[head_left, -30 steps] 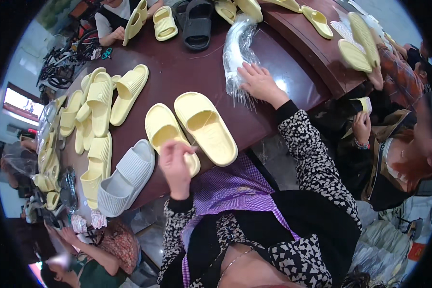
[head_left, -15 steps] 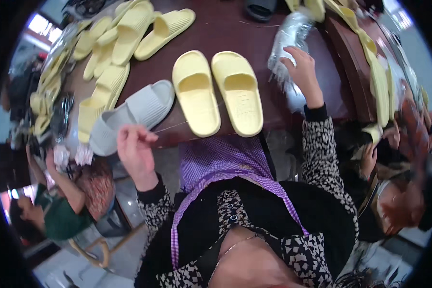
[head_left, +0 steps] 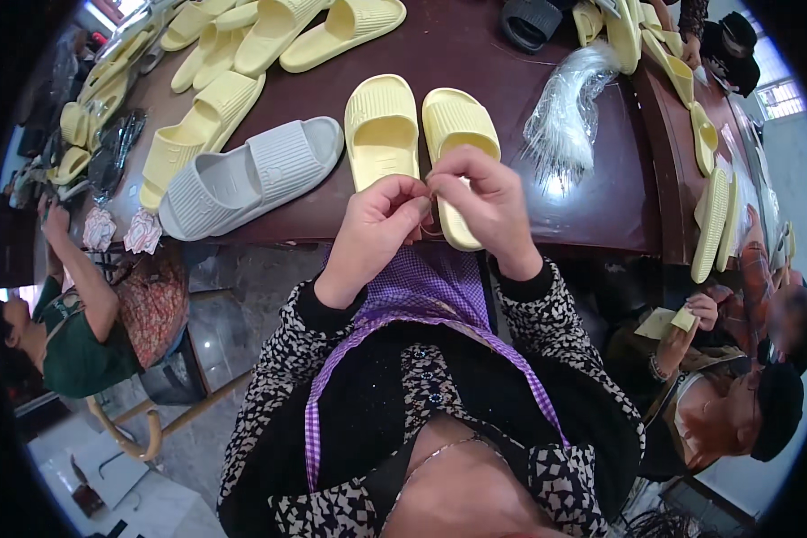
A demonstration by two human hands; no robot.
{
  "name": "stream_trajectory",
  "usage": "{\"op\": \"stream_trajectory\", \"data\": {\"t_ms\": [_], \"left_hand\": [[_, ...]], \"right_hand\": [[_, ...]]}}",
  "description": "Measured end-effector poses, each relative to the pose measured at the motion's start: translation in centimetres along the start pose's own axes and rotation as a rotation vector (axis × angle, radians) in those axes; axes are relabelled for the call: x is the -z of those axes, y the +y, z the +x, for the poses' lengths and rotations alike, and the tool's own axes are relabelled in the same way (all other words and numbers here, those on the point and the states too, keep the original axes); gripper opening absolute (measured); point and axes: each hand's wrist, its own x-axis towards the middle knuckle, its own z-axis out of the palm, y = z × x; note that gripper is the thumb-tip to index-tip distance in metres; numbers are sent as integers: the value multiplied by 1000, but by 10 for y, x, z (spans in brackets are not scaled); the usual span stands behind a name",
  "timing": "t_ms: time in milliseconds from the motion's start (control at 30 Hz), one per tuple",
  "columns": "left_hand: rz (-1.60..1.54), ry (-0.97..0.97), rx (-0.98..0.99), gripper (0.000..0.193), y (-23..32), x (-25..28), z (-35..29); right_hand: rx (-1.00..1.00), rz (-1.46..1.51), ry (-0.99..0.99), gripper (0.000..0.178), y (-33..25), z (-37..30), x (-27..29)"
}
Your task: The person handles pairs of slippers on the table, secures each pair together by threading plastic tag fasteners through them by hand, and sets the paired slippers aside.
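My left hand point(head_left: 375, 231) and my right hand point(head_left: 490, 204) meet in front of me with thumbs and fingertips pinched. Whatever lies between the fingertips is too small to make out. Under them, side by side on the table, are a yellow slipper point(head_left: 382, 115) on the left and another yellow slipper point(head_left: 455, 115) on the right, their near halves partly covered by my hands. Left of this pair rests a grey slipper point(head_left: 282, 161) with a ribbed strap. A bundle of thin clear strands in plastic wrap point(head_left: 567, 112) lies to the right, apart from my hands.
More yellow slippers point(head_left: 345, 31) are heaped at the far left of the dark red table point(head_left: 610, 193). A black slipper point(head_left: 529, 25) sits at the back. One person point(head_left: 90, 336) works at the left, another person point(head_left: 699, 403) at the right. A raised table edge stands right of the bundle.
My right hand has left the strand bundle and come to the middle. My left hand has moved right to meet it, and both now pinch over the yellow pair.
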Motion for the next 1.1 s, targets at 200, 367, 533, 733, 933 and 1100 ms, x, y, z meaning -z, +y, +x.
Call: {"op": "stream_trajectory", "data": {"t_ms": [200,367,533,733,933,1100], "left_hand": [[234,-30,-92,6,9,2,-9],[643,67,-644,9,27,1,-29],[831,81,-850,15,18,2,-39],[1093,74,-781,14,-27,17,-27],[1260,123,-765,9,-46,25,8],[1334,163,-753,7,-50,22,36]], "right_hand": [[397,375,260,7,-36,6,62],[640,439,233,18,-67,-1,112],[53,-70,479,8,-39,-21,95],[-231,-741,90,15,46,-23,48],[-92,-944,64,15,75,-8,42],[32,-923,65,14,63,-11,40]]}}
